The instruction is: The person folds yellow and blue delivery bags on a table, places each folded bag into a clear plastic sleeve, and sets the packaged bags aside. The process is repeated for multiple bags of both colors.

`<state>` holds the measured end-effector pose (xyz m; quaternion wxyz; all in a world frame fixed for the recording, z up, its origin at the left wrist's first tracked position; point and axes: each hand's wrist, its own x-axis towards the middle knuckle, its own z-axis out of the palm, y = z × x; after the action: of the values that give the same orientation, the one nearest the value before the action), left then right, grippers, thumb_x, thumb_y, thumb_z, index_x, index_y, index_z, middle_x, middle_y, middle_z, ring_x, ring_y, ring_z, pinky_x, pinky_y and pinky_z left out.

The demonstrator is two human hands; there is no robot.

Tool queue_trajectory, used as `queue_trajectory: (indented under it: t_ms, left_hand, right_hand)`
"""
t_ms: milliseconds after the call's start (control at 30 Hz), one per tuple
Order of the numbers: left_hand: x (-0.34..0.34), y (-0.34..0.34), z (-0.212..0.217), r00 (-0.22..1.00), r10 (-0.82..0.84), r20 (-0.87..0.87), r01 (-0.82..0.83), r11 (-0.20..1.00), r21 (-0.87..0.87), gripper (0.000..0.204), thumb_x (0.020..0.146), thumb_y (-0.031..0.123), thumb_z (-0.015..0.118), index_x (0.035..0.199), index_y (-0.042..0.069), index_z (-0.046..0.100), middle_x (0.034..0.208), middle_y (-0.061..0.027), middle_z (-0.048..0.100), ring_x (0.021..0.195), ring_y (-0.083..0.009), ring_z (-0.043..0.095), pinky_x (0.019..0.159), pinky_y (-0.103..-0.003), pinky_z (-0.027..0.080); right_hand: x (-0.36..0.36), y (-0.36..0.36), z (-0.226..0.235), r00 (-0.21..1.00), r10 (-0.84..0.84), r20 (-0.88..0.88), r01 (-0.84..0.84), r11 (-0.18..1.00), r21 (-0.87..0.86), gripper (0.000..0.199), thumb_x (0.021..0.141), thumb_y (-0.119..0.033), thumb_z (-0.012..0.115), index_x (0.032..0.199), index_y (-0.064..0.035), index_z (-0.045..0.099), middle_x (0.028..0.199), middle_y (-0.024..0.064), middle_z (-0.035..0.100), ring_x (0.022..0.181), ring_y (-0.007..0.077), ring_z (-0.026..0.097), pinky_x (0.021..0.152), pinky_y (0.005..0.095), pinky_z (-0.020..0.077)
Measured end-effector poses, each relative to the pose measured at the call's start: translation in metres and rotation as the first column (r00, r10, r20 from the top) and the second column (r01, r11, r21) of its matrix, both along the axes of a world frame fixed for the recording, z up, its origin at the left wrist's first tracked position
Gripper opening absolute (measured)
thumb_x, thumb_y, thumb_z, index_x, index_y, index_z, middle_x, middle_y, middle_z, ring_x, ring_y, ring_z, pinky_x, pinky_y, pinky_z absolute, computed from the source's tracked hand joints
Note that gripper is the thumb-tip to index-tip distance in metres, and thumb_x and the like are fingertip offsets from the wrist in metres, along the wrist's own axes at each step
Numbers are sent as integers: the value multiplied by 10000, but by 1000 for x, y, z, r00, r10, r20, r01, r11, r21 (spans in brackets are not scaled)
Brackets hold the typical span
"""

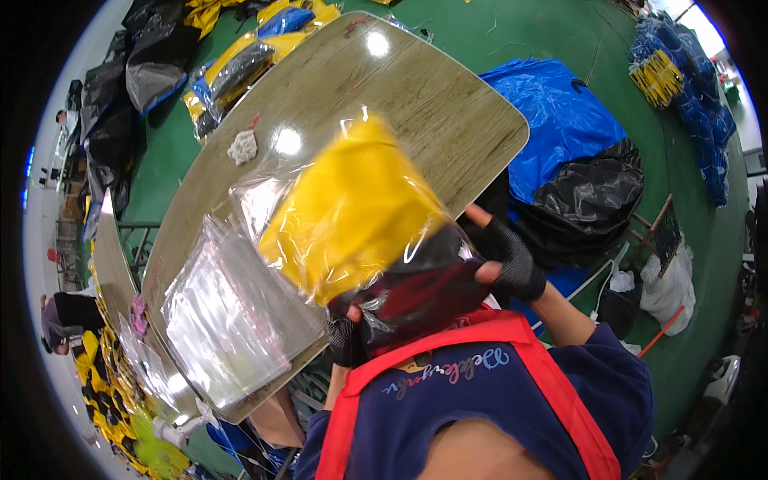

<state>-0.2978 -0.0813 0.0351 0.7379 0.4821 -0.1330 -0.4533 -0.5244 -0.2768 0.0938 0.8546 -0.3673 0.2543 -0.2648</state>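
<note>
A clear plastic bag with folded yellow and black material inside is held up in front of my chest, over the near edge of the table. My left hand, in a black fingerless glove, grips the bag's near left corner, its thumb on top. At the right edge my right hand, gloved the same way, holds the black end between thumb and fingers. Its index finger reaches along the side. The bag is slightly blurred. Just left of it, a stack of flat clear plastic bags lies on the table.
The wood-grain table has a rounded far right corner. A crumpled white wad sits on it. Blue and black sheeting lies on the green floor at right. Packed yellow and blue bundles lie beyond the table's far left edge.
</note>
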Motion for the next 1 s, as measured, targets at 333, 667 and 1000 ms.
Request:
queue_trajectory:
  t_ms: [333, 667, 1000]
  left_hand:
    - [32, -54, 89, -48, -689, 723, 176, 707, 685, 339, 789, 395, 722, 836, 68, 644, 716, -149, 650, 662, -306, 642, 609, -390, 499]
    - [81, -142, 169, -556, -235, 798, 214, 887, 410, 630, 682, 452, 720, 1189, 100, 596, 902, -117, 638, 820, -307, 625, 707, -407, 489]
    - [-7, -169, 160, -205, 178, 963, 485, 873, -58, 447, 886, 296, 598, 1250, 48, 521, 1151, -204, 573, 1121, -394, 519, 984, -469, 384]
  right_hand:
    - [73, -66, 39, 974, -218, 63, 171, 523, -835, 405, 670, -72, 832, 999, -48, 596, 899, 80, 622, 841, 179, 610, 762, 291, 485]
    - [86, -48, -7, 992, -96, -77, -31, 416, -909, 745, 614, -306, 867, 1222, -42, 526, 1316, 223, 477, 1230, 362, 455, 1021, 413, 374]
    - [106, -59, -66, 963, -241, 124, 268, 787, -555, 314, 928, -200, 549, 1193, -31, 556, 1104, 107, 629, 1029, 192, 584, 934, 350, 455]
